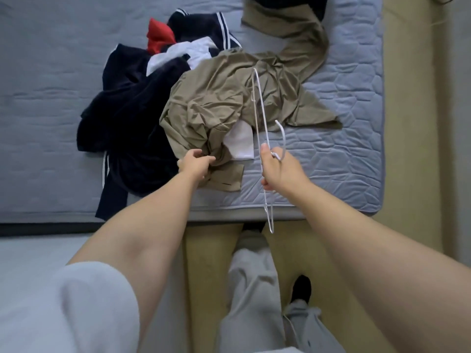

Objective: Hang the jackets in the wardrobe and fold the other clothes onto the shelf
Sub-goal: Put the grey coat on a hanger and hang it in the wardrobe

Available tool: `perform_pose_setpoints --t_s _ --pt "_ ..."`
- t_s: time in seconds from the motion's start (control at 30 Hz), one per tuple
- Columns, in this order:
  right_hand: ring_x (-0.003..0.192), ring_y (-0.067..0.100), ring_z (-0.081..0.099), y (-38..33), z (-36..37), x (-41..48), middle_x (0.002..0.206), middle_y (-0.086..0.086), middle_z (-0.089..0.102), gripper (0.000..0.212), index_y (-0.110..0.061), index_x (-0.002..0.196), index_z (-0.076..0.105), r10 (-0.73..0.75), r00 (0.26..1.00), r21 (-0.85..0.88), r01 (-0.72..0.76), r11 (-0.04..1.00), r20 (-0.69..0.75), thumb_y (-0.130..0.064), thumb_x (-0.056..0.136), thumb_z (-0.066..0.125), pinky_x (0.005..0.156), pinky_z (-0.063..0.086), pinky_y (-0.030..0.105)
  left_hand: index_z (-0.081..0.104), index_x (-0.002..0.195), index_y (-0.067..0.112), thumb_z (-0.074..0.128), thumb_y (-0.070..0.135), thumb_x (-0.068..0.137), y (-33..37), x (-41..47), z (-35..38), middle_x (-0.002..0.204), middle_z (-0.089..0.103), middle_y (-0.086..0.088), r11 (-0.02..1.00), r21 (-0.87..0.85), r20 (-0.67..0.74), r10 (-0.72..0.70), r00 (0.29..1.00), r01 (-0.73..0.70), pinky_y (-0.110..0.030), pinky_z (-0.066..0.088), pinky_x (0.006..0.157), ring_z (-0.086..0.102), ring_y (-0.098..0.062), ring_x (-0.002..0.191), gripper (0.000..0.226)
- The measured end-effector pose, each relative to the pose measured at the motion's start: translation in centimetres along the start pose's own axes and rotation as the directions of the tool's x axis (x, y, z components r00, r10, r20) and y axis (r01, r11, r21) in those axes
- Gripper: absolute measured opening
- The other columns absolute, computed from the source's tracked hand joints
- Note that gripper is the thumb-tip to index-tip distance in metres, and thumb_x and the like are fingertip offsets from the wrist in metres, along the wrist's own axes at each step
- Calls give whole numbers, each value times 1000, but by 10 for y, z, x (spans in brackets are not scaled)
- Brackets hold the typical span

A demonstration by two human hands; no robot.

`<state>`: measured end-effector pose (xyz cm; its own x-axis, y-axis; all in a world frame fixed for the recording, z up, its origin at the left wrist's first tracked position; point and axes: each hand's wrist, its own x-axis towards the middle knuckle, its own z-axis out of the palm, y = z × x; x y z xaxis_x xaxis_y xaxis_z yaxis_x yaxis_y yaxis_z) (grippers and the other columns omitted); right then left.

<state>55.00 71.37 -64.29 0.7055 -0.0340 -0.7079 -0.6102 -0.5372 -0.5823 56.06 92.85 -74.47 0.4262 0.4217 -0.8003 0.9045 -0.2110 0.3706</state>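
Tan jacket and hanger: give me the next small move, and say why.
Probably lift the tan jacket off the navy clothes with the left hand and shake it open. It lies crumpled on the mattress, partly over them, the left hand gripping a bunch at its near edge, while the right hand holds the white wire hanger outside it.

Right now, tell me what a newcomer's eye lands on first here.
A khaki garment sprawls over navy clothes on the grey mattress, with a red scrap at the far side. Nearer, the left hand grips it; the right hand holds a white wire hanger.
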Motion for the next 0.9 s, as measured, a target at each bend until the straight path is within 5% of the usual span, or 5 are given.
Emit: perform_pose_setpoints --t_s 0.17,0.3,0.6,0.77,0.9 --pt "98 45 64 7 20 22 88 20 61 47 -22 72 41 18 1000 -14 -18 1000 10 -54 104 31 90 52 59 57 139 32 81 32 82 -3 44 4 164 5 0 990 -132 17 -46 999 48 -44 46 108 48 -27 130 62" --pt "98 44 65 7 23 31 98 24 66 48 -18 77 46 32 999 -14 -32 999 26 -56 103 31 90 53 57 45 150 28 79 19 82 4 54 3 130 58 -1 912 -384 70 -127 989 144 -30 53 81 61 -16 101 77" --pt "92 38 66 0 12 36 89 18 67 50 -17 78 46 31 1000 -46 -30 998 4 -56 104 29 87 55 55 66 129 14 79 15 79 9 72 -3 108 68 -1 911 -388 -35 -167 985 141 -34 57 93 64 -17 94 52" --pt "95 38 66 -3 6 21 86 10 61 47 -22 77 45 58 998 -39 -58 998 9 -59 101 29 89 55 56 68 117 4 79 15 79 14 52 -3 94 70 -6 895 -423 -43 -180 983 145 -20 51 53 63 -15 68 41" --pt "92 37 66 -6 -7 -1 85 10 62 50 -19 79 48 61 998 -47 -61 997 -10 -60 101 29 88 55 56 62 120 9 78 29 85 21 25 -9 110 71 -6 896 -429 -1 -123 992 111 -40 58 89 70 -27 99 43"
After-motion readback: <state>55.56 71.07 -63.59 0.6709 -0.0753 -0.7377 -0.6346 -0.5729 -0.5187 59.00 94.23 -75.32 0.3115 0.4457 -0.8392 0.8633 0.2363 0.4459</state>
